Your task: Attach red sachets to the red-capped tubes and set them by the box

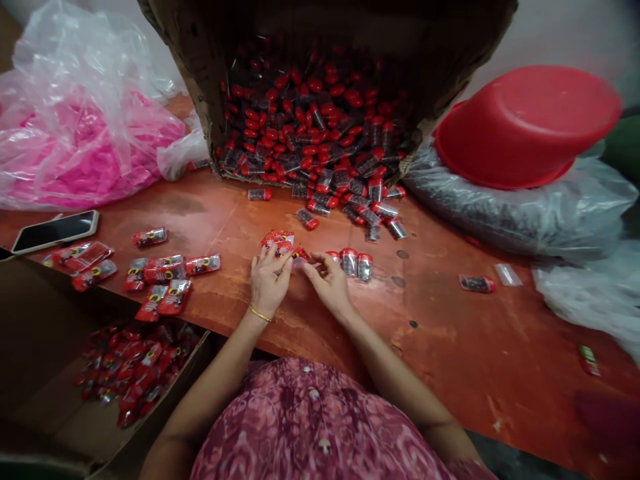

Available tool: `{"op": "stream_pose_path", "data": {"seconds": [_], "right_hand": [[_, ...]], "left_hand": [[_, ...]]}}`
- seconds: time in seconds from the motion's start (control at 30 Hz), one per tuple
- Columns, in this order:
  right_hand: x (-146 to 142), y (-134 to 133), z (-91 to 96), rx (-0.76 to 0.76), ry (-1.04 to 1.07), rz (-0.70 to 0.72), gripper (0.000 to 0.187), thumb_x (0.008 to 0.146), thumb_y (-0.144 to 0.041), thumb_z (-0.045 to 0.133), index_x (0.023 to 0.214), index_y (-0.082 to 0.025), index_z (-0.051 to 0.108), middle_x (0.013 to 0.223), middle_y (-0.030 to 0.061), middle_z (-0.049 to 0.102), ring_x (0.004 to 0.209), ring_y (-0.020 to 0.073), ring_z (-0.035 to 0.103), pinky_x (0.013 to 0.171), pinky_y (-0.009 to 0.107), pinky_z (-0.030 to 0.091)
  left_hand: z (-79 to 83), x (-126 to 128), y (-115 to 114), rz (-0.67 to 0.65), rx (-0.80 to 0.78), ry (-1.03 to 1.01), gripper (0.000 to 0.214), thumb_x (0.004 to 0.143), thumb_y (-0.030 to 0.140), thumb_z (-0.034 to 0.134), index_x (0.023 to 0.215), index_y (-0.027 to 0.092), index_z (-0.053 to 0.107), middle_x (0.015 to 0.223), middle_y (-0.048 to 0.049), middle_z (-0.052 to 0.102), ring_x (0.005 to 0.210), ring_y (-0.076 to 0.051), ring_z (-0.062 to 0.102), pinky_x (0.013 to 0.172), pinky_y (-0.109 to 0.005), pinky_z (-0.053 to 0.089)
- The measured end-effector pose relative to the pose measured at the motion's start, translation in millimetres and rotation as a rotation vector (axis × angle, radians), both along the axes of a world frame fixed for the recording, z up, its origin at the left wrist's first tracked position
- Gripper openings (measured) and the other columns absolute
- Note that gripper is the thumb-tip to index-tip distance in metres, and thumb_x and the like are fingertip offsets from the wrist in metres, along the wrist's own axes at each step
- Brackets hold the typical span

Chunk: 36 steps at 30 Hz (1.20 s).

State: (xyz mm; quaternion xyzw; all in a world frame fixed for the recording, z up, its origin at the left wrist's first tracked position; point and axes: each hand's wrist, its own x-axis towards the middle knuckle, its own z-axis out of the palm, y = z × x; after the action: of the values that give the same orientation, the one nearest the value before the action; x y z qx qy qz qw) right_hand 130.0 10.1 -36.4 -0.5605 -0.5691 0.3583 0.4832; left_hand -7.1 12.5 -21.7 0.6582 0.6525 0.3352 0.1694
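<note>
My left hand [270,279] rests over several red printed wrappers [277,239] with its thumb and fingers closed on one. My right hand [327,283] meets it from the right, its fingertips pinched at the end of a small red and clear wrapper [301,253]. What lies beneath the fingers is partly hidden. Just beyond the right hand's knuckles, small clear bottles with red caps and dark contents [350,263] stand in a short row. Left of my hands lie several bottles in red printed wrappers [165,269].
A tipped cardboard box [200,100] spills red-capped bottles onto the table [320,327]. Lower left, another box [200,357] holds wrapped bottles. Around are a phone [55,231], a bag with pink pieces [85,147], and a red tub [525,127] upon a plastic bag [520,213].
</note>
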Motion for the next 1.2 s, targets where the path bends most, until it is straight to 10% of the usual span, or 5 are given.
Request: {"op": "stream_pose_path", "data": {"seconds": [0.33,0.5,0.77,0.93,1.2], "right_hand": [[-6,16,-3.1,-0.188,0.167,0.086,0.048,0.073,-0.062,0.050,0.051,-0.019,0.047,0.042,-0.0038,0.047,0.040,0.0086,0.040,0.043,0.022,0.031],[5,18,-3.9,-0.264,0.138,0.040,0.052,0.071,-0.069,0.046,0.054,-0.020,0.047,0.040,-0.0040,0.049,0.036,0.0085,0.039,0.040,0.022,0.030],[15,19,-4.3,-0.168,0.130,-0.010,0.050,0.072,-0.066,0.048,0.051,-0.021,0.044,0.044,-0.0044,0.045,0.041,0.0092,0.041,0.043,0.023,0.032],[15,13,3.2,-0.091,0.109,0.002,0.048,0.077,-0.061,0.047,0.050,-0.021,0.040,0.045,-0.0046,0.041,0.044,0.0091,0.037,0.047,0.024,0.031],[-4,-5,0.9,-0.104,0.106,0.194,0.046,0.081,-0.059,0.041,0.056,-0.021,0.042,0.048,-0.0042,0.042,0.047,0.0099,0.038,0.046,0.023,0.029]], "left_hand": [[-5.7,6,10,0.051,-0.352,-0.771,0.035,0.073,0.046,0.058,0.087,0.015,0.066,0.059,-0.0007,0.063,0.042,-0.010,0.055,0.039,-0.019,0.034],[-8.9,2,22,0.019,-0.308,-0.381,0.028,0.075,0.039,0.056,0.057,0.018,0.058,0.041,0.0025,0.049,0.040,-0.011,0.046,0.043,-0.020,0.030],[12.4,13,15,-0.047,-0.267,0.259,0.038,0.086,0.036,0.039,0.105,0.012,0.061,0.071,-0.0138,0.066,0.071,-0.027,0.062,0.069,-0.034,0.043],[23.6,7,7,-0.079,-0.038,-0.079,0.036,0.086,0.040,0.041,0.090,0.015,0.066,0.090,-0.0111,0.067,0.086,-0.022,0.059,0.081,-0.031,0.042],[17.3,14,-6,0.058,-0.440,-0.966,0.032,0.054,0.044,0.075,0.056,0.014,0.061,0.049,0.0034,0.054,0.044,-0.006,0.043,0.044,-0.019,0.033]]}}
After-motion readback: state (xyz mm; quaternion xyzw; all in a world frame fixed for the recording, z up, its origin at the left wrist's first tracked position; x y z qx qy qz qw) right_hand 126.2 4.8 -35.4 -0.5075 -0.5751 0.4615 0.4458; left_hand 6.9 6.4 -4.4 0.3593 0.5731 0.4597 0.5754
